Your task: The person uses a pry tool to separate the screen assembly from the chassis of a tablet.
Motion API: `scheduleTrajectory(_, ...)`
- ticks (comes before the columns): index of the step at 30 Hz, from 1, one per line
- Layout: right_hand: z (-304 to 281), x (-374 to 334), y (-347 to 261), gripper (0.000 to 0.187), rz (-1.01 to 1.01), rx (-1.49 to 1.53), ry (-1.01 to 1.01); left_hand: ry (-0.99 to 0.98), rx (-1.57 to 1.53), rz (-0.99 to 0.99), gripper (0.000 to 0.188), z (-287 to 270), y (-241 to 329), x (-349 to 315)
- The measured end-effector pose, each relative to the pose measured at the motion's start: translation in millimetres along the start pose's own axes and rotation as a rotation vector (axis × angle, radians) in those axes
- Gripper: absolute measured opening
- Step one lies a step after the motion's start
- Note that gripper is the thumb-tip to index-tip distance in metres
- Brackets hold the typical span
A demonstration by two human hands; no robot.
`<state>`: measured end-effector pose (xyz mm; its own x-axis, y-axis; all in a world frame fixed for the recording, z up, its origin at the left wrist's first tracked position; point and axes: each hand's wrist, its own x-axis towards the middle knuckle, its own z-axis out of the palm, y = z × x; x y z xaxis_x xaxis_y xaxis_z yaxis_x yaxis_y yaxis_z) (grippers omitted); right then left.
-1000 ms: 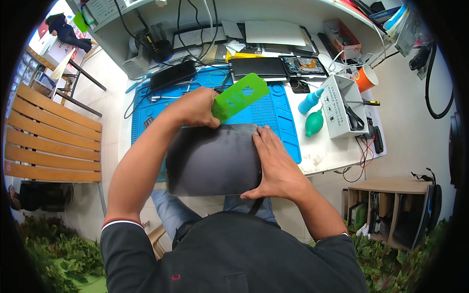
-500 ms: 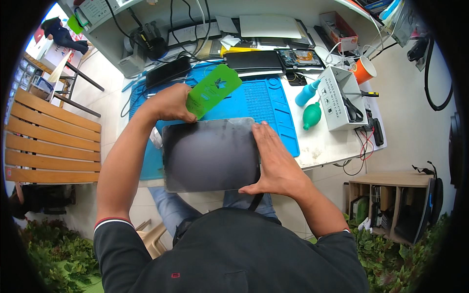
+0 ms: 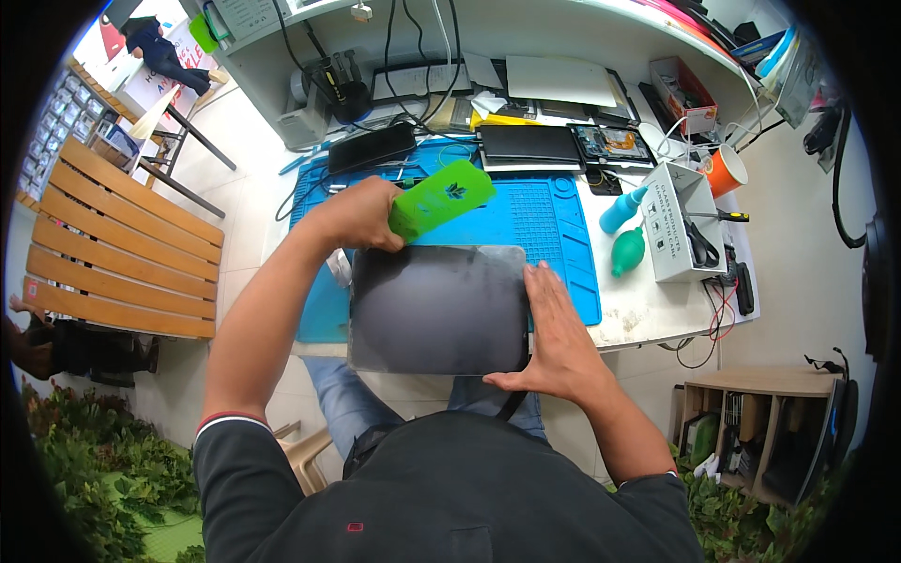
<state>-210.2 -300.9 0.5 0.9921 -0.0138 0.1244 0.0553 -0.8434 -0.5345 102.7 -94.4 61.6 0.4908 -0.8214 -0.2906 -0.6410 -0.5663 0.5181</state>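
A dark-screened tablet (image 3: 438, 310) is held above my lap, at the near edge of the blue work mat (image 3: 324, 319). My left hand (image 3: 368, 214) grips a flat green card (image 3: 443, 199) by its left end; the card's lower edge is close to the tablet's far left edge, and I cannot tell if they touch. Along the tablet's right edge lies my right hand (image 3: 559, 338), fingers stretched along the side and thumb at the near right corner, gripping it. Greyish smears show near the screen's far edge.
Right of the mat stand a blue bottle (image 3: 621, 210), a green air blower (image 3: 628, 251) and a white box (image 3: 680, 225) of tools. An orange cup (image 3: 725, 171) is behind. Opened devices and a black phone (image 3: 372, 147) line the back. A wooden bench (image 3: 122, 249) stands left.
The whole view has shifted, so everything appears farther right and slightly lower. The green card is tilted a little flatter. Both hands keep their holds.
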Motion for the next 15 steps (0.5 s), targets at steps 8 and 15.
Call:
scheduleTrajectory(8, 19.1, -38.7, -11.6, 0.118, -0.118, 0.016, 0.176, 0.352, -0.212, 0.115, 0.029, 14.7, -14.2, -35.6)
scheduleTrajectory(15, 53.4, -142.1, 13.8, 0.021, -0.037, 0.342, 0.374, 0.768, -0.611, 0.085, 0.028, 12.5, -40.0, -126.7)
